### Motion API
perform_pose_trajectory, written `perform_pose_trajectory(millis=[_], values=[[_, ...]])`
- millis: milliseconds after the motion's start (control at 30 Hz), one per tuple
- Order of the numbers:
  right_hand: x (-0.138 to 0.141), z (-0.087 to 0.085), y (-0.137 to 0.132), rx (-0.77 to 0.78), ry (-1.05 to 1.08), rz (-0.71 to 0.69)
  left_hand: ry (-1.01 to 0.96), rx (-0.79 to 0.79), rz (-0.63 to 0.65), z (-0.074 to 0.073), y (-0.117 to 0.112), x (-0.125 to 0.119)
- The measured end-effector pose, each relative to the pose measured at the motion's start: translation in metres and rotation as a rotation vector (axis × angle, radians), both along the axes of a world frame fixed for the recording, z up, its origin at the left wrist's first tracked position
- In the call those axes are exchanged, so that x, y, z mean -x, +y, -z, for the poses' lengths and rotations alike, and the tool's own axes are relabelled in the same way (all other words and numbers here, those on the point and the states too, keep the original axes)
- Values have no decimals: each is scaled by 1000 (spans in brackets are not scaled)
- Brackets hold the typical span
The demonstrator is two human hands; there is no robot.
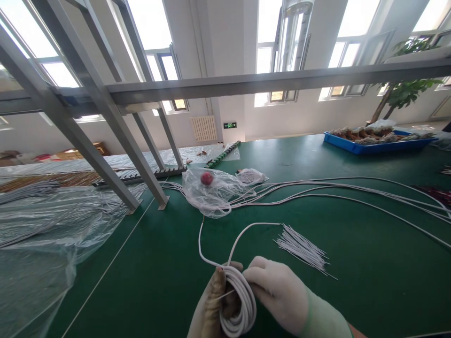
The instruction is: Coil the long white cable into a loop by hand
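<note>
At the bottom centre, my left hand (211,305) in a worn glove grips a coil of white cable (241,305). My right hand (278,291), in a white glove, is closed on the right side of the same coil. A thin white tie crosses the coil between the hands. The cable's free end (225,244) loops up over the green table (352,263). A small bundle of thin white ties (303,249) lies just right of the hands.
Several long white cables (334,192) run across the table to the right. A clear plastic bag with a red object (207,188) lies ahead. Plastic sheeting (42,234) covers the left. A metal frame (105,126) stands at left. A blue tray (377,141) sits far right.
</note>
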State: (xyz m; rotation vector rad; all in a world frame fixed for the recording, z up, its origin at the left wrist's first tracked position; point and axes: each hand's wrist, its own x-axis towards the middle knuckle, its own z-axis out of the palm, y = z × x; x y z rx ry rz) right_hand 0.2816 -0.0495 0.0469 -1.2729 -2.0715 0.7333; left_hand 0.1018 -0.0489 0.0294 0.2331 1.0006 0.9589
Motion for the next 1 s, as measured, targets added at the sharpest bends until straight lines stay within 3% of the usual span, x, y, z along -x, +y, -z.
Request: perform_pose_trajectory(millis=[233,367,567,767,900,1000], values=[[5,-15,-12,213,299,56,122,-64,-32,-18,2,0],[17,-16,-20,300,231,192,172,-89,-25,-32,1,-4],[40,-4,-11,142,4,165,219,7,-59,-36,0,-8],[40,9,-5,-85,-115,153,150,-46,-80,-22,0,-3],[38,30,-7,-244,-20,162,135,-4,-45,-16,0,1],[35,41,-13,-235,113,165,168,-24,-37,-18,-1,4]])
